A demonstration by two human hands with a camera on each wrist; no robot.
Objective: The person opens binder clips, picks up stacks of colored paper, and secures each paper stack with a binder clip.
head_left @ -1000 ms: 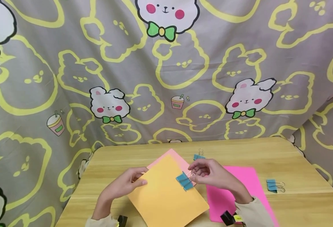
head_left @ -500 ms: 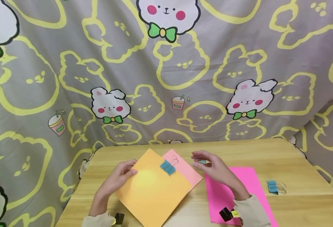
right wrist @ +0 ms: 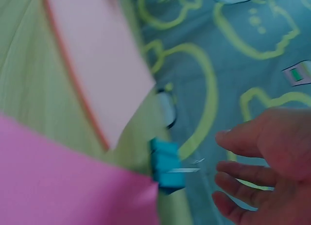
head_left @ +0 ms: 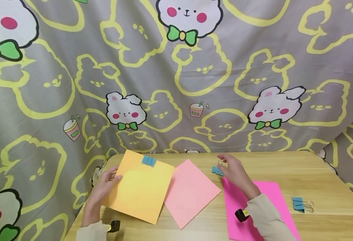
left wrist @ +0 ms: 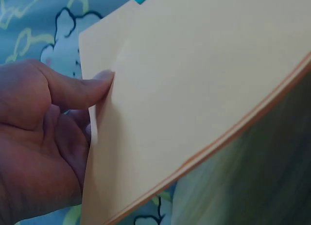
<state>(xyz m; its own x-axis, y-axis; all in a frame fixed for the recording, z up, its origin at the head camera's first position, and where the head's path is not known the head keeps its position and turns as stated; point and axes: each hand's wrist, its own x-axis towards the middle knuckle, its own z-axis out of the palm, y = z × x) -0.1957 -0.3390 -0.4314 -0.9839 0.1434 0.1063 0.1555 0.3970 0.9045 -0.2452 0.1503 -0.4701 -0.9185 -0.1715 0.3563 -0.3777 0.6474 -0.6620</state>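
Observation:
My left hand [head_left: 104, 184] pinches the left edge of a stack of yellow-orange paper [head_left: 141, 190], raised at a tilt above the table. Its thumb [left wrist: 92, 89] lies on the front face, with the other fingers behind. A blue binder clip [head_left: 148, 161] bites the stack's top edge. My right hand [head_left: 236, 171] hovers by a second blue binder clip [head_left: 217, 170] at the back of the table. In the right wrist view, a gap separates the parted fingers [right wrist: 243, 140] from that clip's wire handles. Between the hands lies a light pink paper stack [head_left: 191, 195].
Bright magenta paper [head_left: 274, 195] lies under the right forearm, its corner close to the second clip. Another blue binder clip [head_left: 298, 204] rests at the right of the wooden table [head_left: 206, 224]. A patterned curtain [head_left: 170, 77] hangs behind the back edge.
My left hand has carried the clipped yellow-orange stack left, off the light pink paper. My right hand has let go of the first clip and moved to the second one.

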